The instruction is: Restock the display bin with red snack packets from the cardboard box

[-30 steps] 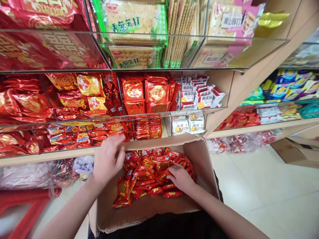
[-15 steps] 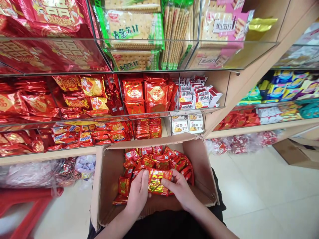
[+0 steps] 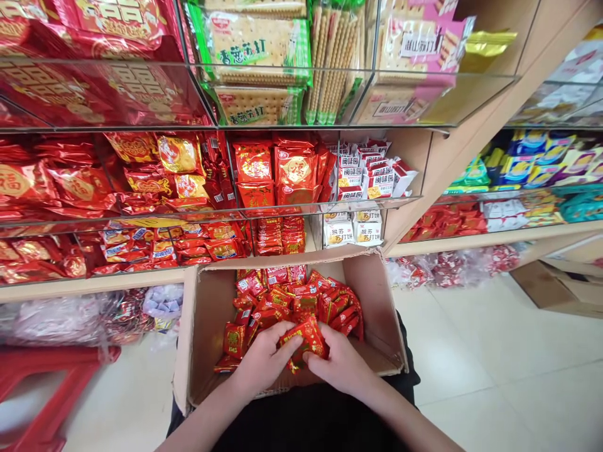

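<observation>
My left hand (image 3: 268, 359) and my right hand (image 3: 340, 359) are both closed on red and gold snack packets (image 3: 306, 342), one from each side. The fingers partly cover them, and I cannot tell exactly how many are held. They are tilted over the near part of an open cardboard box (image 3: 207, 333). Beneath and beyond my hands, a pile of similar red packets (image 3: 306, 304) fills the box's far part. One red packet (image 3: 234, 339) leans near the box's left wall, beside my left hand.
Shelves with clear fronts stand right behind the box. They hold green-wrapped crackers (image 3: 257, 47), red packets (image 3: 254, 164) and white packets (image 3: 339, 232). A red stool (image 3: 42, 376) is at the lower left. Another cardboard box (image 3: 556, 285) lies on the tiled floor (image 3: 471, 351) at right.
The packets in my hands have turned from lying flat and facing me to a tilted position. My left hand's thumb has come over their front. The view has shifted slightly.
</observation>
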`<action>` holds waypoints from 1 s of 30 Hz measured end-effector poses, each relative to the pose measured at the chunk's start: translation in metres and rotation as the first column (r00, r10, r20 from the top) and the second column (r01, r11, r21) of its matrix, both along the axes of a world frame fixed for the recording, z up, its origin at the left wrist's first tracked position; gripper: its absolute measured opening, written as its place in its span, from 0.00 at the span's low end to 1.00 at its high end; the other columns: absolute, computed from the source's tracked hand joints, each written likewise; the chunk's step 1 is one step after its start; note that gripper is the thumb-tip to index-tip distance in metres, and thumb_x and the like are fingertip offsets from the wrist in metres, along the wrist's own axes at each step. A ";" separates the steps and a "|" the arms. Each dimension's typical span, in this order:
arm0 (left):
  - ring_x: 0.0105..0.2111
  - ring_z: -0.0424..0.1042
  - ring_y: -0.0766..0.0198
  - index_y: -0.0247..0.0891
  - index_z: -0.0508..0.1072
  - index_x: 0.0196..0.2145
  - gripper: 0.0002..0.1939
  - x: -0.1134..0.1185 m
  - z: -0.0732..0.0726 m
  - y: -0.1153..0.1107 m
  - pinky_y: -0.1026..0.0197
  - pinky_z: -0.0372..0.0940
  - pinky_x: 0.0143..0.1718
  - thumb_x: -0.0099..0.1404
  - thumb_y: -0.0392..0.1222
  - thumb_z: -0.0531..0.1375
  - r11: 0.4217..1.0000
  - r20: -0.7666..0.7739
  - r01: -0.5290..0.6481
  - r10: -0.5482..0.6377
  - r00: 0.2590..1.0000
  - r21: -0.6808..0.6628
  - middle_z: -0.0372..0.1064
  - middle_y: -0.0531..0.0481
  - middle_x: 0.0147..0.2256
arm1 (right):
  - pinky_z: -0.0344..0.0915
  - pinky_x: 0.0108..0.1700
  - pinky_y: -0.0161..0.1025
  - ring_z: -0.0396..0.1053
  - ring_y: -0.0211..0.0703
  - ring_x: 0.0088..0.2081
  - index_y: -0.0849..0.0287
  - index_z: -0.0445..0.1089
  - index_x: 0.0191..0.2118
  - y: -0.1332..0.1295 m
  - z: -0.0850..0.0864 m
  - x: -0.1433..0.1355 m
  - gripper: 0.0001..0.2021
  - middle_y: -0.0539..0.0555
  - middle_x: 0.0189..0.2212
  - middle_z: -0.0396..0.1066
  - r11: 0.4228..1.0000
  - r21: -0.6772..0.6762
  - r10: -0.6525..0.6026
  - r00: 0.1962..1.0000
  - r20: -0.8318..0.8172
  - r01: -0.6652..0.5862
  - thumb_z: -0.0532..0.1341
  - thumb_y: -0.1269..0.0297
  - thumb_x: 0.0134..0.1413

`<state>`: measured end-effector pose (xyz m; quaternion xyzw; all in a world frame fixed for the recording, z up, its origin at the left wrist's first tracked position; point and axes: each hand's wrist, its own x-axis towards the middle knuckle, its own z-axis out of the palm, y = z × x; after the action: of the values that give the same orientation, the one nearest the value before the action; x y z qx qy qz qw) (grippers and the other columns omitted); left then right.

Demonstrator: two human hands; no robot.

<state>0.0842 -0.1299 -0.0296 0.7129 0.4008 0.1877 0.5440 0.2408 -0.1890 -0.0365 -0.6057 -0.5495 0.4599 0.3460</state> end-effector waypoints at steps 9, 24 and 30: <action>0.31 0.65 0.63 0.36 0.69 0.36 0.16 -0.017 -0.037 -0.023 0.63 0.61 0.35 0.61 0.50 0.50 0.991 -0.013 -0.033 0.032 0.999 -0.133 0.67 0.50 0.30 | 0.58 0.32 0.32 0.63 0.39 0.30 0.61 0.66 0.35 -0.014 -0.022 -0.006 0.13 0.50 0.30 0.68 0.983 -0.180 0.042 0.999 -0.029 -0.046 0.62 0.62 0.39; 0.58 0.42 0.47 0.35 0.48 0.57 0.36 -0.007 -0.064 0.060 0.42 0.43 0.55 0.55 0.48 0.56 0.869 -0.370 -0.023 0.235 0.899 0.494 0.46 0.37 0.58 | 0.60 0.35 0.33 0.65 0.41 0.33 0.61 0.66 0.36 -0.012 -0.029 -0.001 0.12 0.51 0.32 0.70 0.982 -0.178 0.032 0.985 -0.171 -0.063 0.60 0.64 0.42; 0.53 0.56 0.58 0.45 0.46 0.58 0.32 -0.005 -0.068 0.057 0.51 0.52 0.53 0.58 0.39 0.53 0.875 -0.447 0.269 -0.069 0.892 0.401 0.56 0.48 0.54 | 0.60 0.36 0.34 0.65 0.41 0.34 0.62 0.66 0.37 -0.011 -0.030 0.001 0.12 0.51 0.33 0.69 0.980 -0.193 -0.007 0.964 -0.265 -0.046 0.59 0.64 0.44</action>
<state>0.0797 -0.0728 -0.0980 0.8761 0.3875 0.0689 0.2785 0.2418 -0.1997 -0.0669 -0.5647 -0.4561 0.5923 0.3498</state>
